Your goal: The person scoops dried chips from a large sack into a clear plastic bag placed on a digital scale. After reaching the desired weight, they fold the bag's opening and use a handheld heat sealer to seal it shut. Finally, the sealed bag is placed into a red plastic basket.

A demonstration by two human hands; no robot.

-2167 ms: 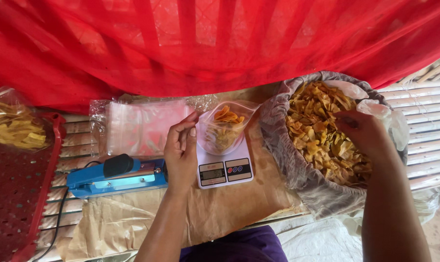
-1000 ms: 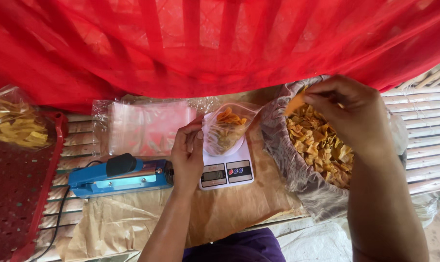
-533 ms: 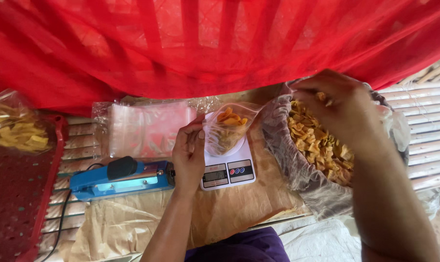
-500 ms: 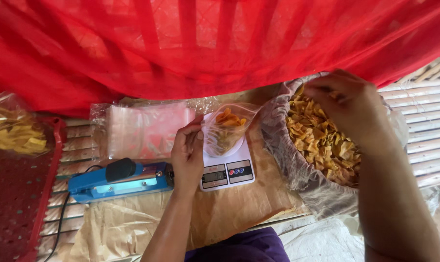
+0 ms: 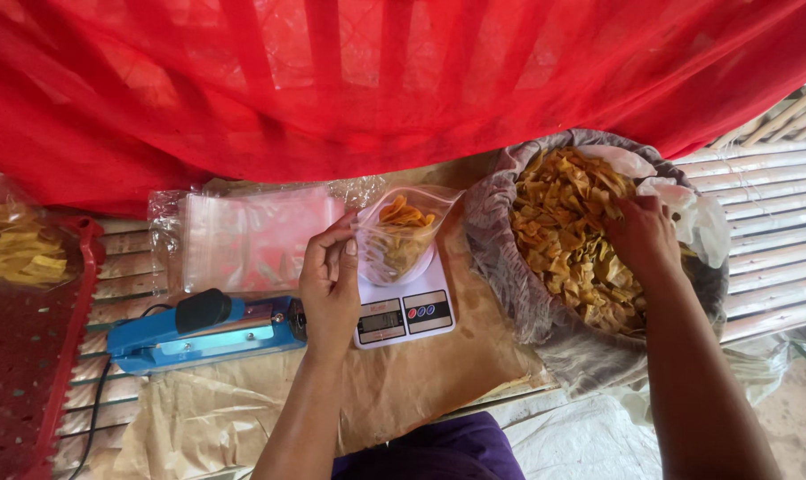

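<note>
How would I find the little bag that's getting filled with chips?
Look under the big red cloth for the white scale in the middle. The small clear bag stands on it, held open by the left hand, unlike the flat empty bags beside it.

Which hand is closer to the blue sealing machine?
Left. The left hand holds the small bag on the scale, right beside the blue sealer; the right hand is far off in the chip sack.

We see two bare forearms, no sleeves in view | left hand (image 5: pixel 330 286) bare, no glove, no ring or watch that we can make out | right hand (image 5: pixel 641 238) the same, wrist plain | down at the bottom edge, a purple garment (image 5: pixel 438 452) over our lap, smooth cloth, no pattern
</note>
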